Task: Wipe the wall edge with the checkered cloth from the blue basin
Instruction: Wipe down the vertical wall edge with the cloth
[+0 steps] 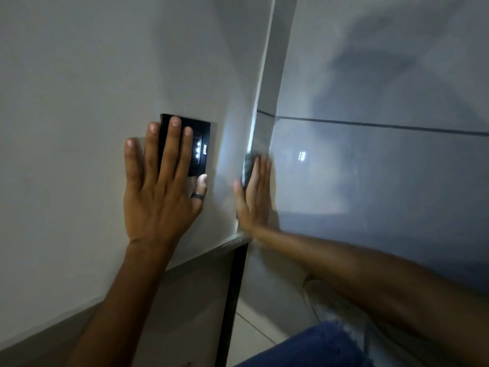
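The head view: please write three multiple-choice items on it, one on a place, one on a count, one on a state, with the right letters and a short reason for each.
1. Where does the left hand rest?
A. on the floor
B. flat on the wall, fingers over a black phone
C. on the knee

2. How many small lights shine on the phone?
A. one
B. three
C. six

3. How does the right hand hold the cloth?
A. pressed with flat fingers against the wall edge
C. dangling from two fingertips
B. bunched in a closed fist

Answers:
1 B, the spread fingers lie across the phone on the pale wall.
2 B, three bright dots show in a row.
3 A, the fingers are straight and a dark piece of cloth shows beneath them at the corner.
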`<state>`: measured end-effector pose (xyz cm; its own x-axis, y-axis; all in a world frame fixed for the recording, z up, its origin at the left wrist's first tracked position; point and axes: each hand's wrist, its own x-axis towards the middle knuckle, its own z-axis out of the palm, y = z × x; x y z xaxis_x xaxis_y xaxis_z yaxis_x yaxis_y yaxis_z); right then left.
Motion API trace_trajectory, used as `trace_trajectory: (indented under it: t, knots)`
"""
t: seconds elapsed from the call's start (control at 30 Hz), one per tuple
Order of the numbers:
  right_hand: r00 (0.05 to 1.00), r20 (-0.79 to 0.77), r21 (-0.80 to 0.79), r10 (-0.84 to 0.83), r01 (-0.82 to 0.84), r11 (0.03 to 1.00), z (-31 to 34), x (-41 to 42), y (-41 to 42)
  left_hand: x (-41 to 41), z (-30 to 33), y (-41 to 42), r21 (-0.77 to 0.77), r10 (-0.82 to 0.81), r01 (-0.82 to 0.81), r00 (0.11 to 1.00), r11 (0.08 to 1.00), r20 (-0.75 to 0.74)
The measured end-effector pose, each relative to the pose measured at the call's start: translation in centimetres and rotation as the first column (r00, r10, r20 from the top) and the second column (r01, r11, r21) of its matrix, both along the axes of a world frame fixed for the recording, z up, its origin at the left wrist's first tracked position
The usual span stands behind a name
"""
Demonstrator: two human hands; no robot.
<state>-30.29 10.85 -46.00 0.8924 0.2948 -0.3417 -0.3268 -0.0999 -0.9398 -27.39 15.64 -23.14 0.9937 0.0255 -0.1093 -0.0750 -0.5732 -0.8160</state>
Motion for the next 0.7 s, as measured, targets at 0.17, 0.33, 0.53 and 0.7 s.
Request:
trace_trajectory:
  t: [0.17,0.33,0.53,0.7]
  knots:
    - [0.978,0.043,-0.010,0.205,-0.205,0.979,-0.2,-10.2,-1.6,-0.2,0.1,0.4,0.003,0.000,0.000,1.000,1.000,-0.007]
    - [0.992,0.107,0.059,-0.061,0.055,0.997,-0.4,0.5,0.4,-0.2,0.0,0.0,-0.006,-0.014,0.014,1.000,1.000,0.023]
    - [0.966,0.179,0.049,-0.185,0.179,0.983,-1.8,15.8,1.5,-0.1,0.0,0.1,-0.019,-0.014,0.015,1.000,1.000,0.020]
    - [0.981,0.103,0.019,-0.167,0.166,0.986,-0.7,13.8,1.4,0.2,0.0,-0.2,-0.012,-0.008,0.008,1.000,1.000,0.026]
